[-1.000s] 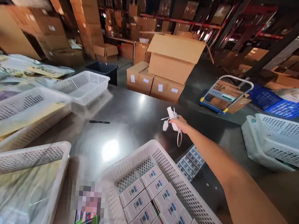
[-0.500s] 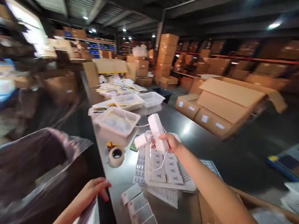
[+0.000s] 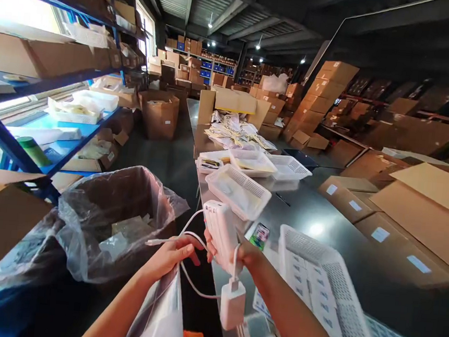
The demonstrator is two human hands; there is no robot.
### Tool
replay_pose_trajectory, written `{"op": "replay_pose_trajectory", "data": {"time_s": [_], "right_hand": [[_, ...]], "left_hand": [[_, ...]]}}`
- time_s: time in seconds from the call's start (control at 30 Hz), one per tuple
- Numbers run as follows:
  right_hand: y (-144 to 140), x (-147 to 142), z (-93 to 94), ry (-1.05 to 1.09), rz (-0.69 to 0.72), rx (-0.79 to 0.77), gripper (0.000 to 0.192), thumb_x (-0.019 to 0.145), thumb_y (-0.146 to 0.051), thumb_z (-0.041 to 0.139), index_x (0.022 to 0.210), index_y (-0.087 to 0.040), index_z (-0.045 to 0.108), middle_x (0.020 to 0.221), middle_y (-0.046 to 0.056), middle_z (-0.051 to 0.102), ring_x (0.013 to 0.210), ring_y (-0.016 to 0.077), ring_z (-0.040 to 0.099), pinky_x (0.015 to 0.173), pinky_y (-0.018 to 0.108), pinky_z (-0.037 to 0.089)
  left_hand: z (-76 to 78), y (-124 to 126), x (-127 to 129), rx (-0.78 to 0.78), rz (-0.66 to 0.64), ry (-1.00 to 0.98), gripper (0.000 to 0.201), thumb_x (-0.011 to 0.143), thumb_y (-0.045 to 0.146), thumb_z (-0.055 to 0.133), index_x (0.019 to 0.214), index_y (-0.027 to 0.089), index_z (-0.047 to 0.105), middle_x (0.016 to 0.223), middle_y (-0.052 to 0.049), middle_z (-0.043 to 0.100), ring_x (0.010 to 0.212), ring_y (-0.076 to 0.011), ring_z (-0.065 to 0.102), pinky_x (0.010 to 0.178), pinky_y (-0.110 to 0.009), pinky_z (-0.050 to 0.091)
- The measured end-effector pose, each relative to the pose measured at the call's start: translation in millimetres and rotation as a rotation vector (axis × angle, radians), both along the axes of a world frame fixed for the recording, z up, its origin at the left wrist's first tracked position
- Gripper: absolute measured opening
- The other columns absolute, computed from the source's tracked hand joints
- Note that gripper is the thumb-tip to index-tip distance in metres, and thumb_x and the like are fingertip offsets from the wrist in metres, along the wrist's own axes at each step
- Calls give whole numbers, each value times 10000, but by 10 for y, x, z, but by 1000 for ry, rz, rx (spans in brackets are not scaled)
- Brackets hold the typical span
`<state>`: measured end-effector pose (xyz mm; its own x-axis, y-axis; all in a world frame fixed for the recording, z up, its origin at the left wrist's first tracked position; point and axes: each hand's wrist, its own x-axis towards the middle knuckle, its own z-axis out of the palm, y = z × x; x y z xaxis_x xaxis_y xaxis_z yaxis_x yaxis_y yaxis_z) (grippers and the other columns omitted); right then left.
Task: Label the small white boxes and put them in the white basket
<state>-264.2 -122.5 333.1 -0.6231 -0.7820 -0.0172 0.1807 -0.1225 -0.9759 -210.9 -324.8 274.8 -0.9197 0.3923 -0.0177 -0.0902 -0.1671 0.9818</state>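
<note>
While the right hand [image 3: 246, 254] grips a white power bank [image 3: 222, 233] above the bench [image 3: 322, 219] edge, the left hand [image 3: 169, 255] pinches its white cable [image 3: 189, 281]; a charger plug [image 3: 232, 304] dangles below, with a lined bin [image 3: 118, 217] left and a white basket [image 3: 317, 271] right.

1. The white device [image 3: 222, 234] in the right hand [image 3: 246, 254] looks like smooth, slightly glossy plastic.
2. Its cable [image 3: 189, 281] and plug block [image 3: 232, 305] are the same smooth white plastic.
3. The table [image 3: 322, 219] is polished metal, with bright glare.
4. The baskets [image 3: 242, 191] are perforated white plastic.
5. The bin liner [image 3: 121, 217] is thin, crinkled, shiny plastic film.
6. The boxes [image 3: 421, 206] are matt brown cardboard.
</note>
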Motion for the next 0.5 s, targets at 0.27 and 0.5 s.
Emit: {"op": "replay_pose_trajectory", "data": {"time_s": [0.27,0.5], "right_hand": [[-2008,-1633,-405,132,-131,147,761,504,-258,794,1213,-263,515,1086,22,589,965,225,546,863,372,452],[-3204,-2005,-482,453,-43,491,798,562,-266,788,1279,-245,439,1171,61,594,1075,294,562,952,458,432]], "left_hand": [[-21,-2104,-1233,-254,451,13,661,828,561,658,1360,193,522,843,-20,710,826,-208,588,778,-307,382],[-182,-2924,-1773,222,542,-98,720,696,500,775,1317,186,590,927,-48,716,941,-273,624,852,-352,462]]}}
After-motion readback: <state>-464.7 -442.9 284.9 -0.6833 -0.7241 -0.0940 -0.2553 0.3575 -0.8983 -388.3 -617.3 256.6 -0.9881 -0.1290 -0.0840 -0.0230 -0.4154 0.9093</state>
